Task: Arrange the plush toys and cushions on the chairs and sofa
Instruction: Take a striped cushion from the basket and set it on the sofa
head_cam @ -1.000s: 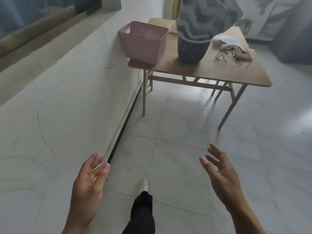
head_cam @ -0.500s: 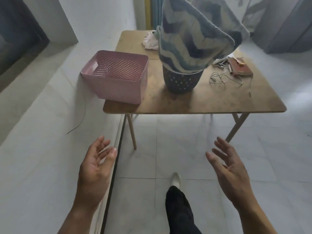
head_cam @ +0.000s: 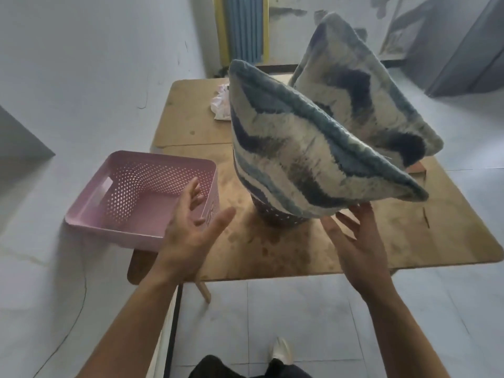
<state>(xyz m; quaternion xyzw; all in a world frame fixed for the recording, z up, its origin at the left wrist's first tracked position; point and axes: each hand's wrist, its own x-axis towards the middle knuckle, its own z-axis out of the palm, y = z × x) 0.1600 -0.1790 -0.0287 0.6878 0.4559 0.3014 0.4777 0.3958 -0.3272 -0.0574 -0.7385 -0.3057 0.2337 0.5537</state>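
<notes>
Two blue-and-cream wavy-patterned cushions stand tilted in a dark perforated basket (head_cam: pixel 278 218) on a wooden table (head_cam: pixel 409 236). The near cushion (head_cam: pixel 305 159) leans forward and the far cushion (head_cam: pixel 360 88) stands behind it. My left hand (head_cam: pixel 191 227) is open, fingers spread, left of the basket and in front of a pink basket. My right hand (head_cam: pixel 357 241) is open just below the near cushion's lower corner, fingertips close to it; contact is unclear.
An empty pink perforated basket (head_cam: pixel 141 195) sits at the table's front left corner. A crumpled white-pink cloth (head_cam: pixel 221 105) lies at the back. A white wall runs along the left. Grey floor tiles, my dark trouser leg and a white shoe (head_cam: pixel 281 350) are below.
I have walked up to the table, which now fills the view. Both hands have risen from waist height to the cushions, the right one reaching the near cushion's lower edge.
</notes>
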